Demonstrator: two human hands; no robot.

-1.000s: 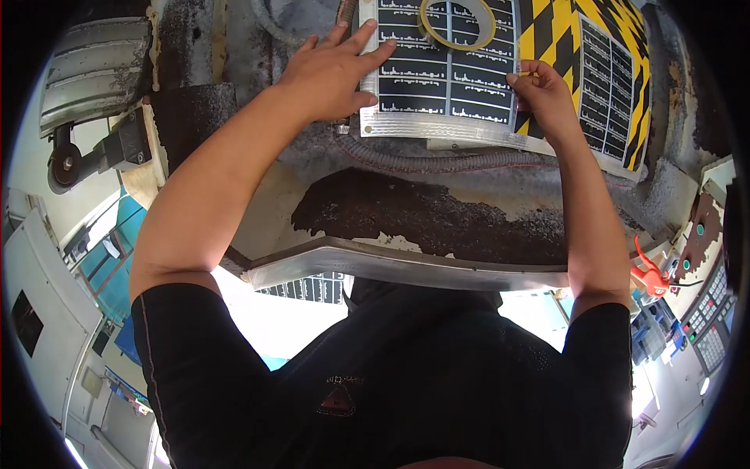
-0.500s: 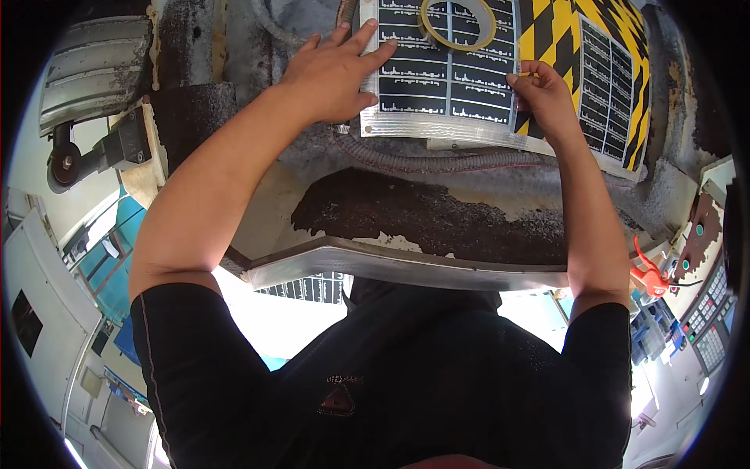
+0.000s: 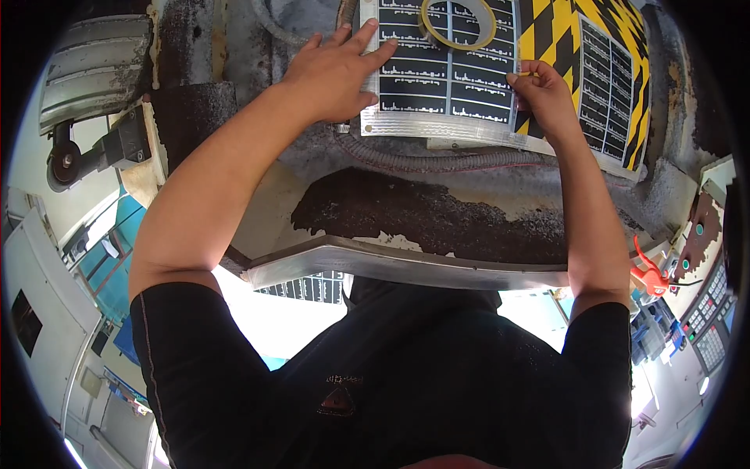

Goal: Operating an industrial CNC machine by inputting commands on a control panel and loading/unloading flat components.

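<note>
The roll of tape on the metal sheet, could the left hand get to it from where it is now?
Probably yes. The left hand lies flat on the sheet's left edge, and the roll of tape sits on the same sheet just beyond its fingertips, with nothing between them. The right hand pinches the sheet's right edge, clear of that path.

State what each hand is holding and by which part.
The left hand lies flat on the left edge of the dark label sheet, pressing, not gripping. The right hand pinches its right edge.
</note>
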